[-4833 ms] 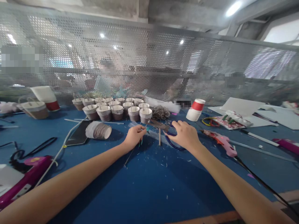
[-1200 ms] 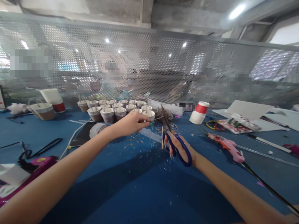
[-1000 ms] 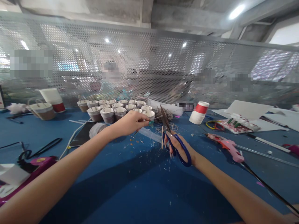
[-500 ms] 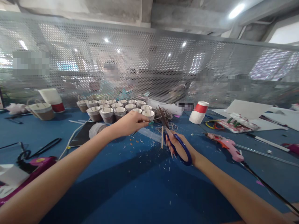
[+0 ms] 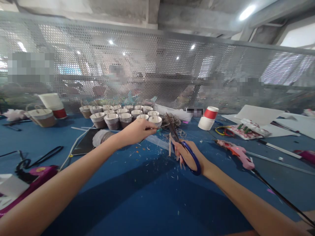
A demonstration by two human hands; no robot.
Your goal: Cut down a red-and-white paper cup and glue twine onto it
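Note:
My left hand (image 5: 140, 130) reaches out over the table, thumb and fingers pinched on a thin strand. The strand runs from the fingertips toward the blades of a pair of scissors (image 5: 173, 130). My right hand (image 5: 188, 153) grips these scissors by their blue handles, blades pointing up and away. A short, thin wooden stick (image 5: 170, 146) stands near upright beside the right fingers; whether they hold it is unclear. Just beyond the left hand are several small paper-cup buckets (image 5: 112, 121) with twine handles. A cup wrapped in grey and brown (image 5: 100, 138) lies on its side behind the left forearm.
Tangled twine (image 5: 174, 120) lies behind the scissors. On the blue table (image 5: 137, 203), small scraps are scattered. A pink glue gun (image 5: 237, 152) with a black cord lies right, near stacked paper cups (image 5: 208, 118). A purple power strip (image 5: 36, 177) sits left; a perforated metal screen (image 5: 157, 68) stands behind.
The scissors look slightly more closed than before, their handle loops nearer each other. My left hand keeps its pinch in nearly the same place. The whole view has shifted a little.

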